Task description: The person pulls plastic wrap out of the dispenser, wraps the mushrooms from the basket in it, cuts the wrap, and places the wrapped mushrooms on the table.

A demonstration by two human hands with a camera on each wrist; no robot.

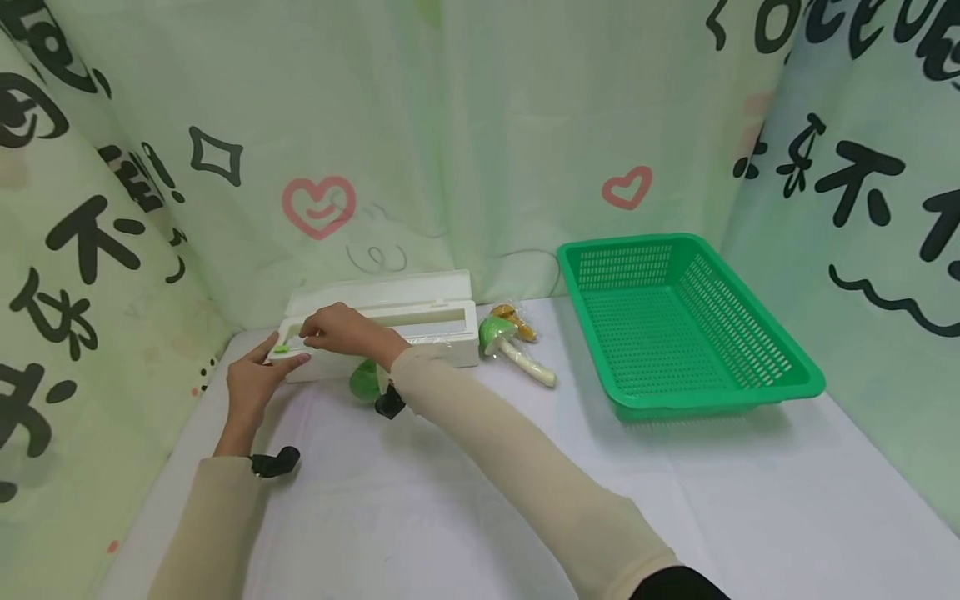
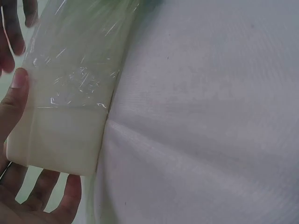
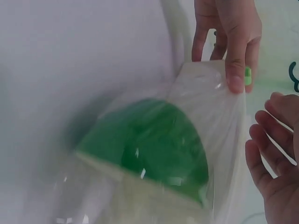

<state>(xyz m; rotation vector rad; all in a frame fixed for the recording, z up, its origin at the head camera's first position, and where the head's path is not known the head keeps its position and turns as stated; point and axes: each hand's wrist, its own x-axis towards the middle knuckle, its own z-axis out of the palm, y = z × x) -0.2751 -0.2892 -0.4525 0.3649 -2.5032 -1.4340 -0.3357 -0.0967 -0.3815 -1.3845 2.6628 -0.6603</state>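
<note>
A long white cling film dispenser (image 1: 307, 367) stands at the back of the table, its lid (image 1: 390, 288) raised. My left hand (image 1: 255, 379) grips its left end, thumb on the top edge and fingers round the end. Beside that thumb is a green slide cutter (image 3: 248, 76). Clear cling film (image 2: 79, 70) hangs down the front. My right hand (image 1: 348, 332) is over the dispenser's left part; in the right wrist view its fingers are loosely bent, with nothing between them. A green-capped toy mushroom (image 3: 154, 144) shows under clear film, partly hidden by my right wrist in the head view.
Right of the dispenser lie another green-capped mushroom (image 1: 517, 350) with a pale stem and a film-wrapped yellow-brown item (image 1: 517, 321). A large green basket (image 1: 720, 404) stands at the right. Printed curtains (image 1: 510, 125) enclose the white table (image 1: 450, 517).
</note>
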